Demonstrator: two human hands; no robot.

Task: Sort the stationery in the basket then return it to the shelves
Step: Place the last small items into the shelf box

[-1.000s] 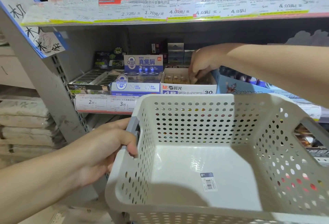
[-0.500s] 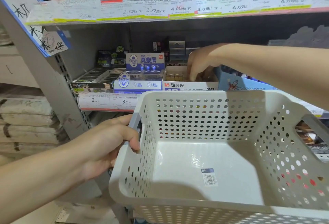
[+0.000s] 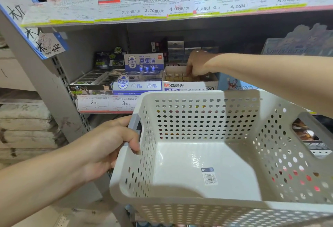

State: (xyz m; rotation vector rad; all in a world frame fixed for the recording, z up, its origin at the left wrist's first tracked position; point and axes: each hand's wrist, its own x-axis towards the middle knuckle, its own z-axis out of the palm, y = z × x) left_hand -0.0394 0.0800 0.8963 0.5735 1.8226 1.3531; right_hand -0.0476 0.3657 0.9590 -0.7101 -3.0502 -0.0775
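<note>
Basket (image 3: 207, 207), perforated plastic, held by its grey handle in my L hand (image 3: 110, 147), fingers wrapped round it. R hand (image 3: 197, 63) reaches into M&G eraser box (image 3: 189, 85) on shelf (image 3: 106, 111); fingers curled, grip unclear.

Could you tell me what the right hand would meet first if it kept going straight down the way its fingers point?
Most likely the erasers packed in the open M&G eraser box: the right hand reaches into it, fingers pointing down. Whether the fingertips already touch them is unclear.
</note>
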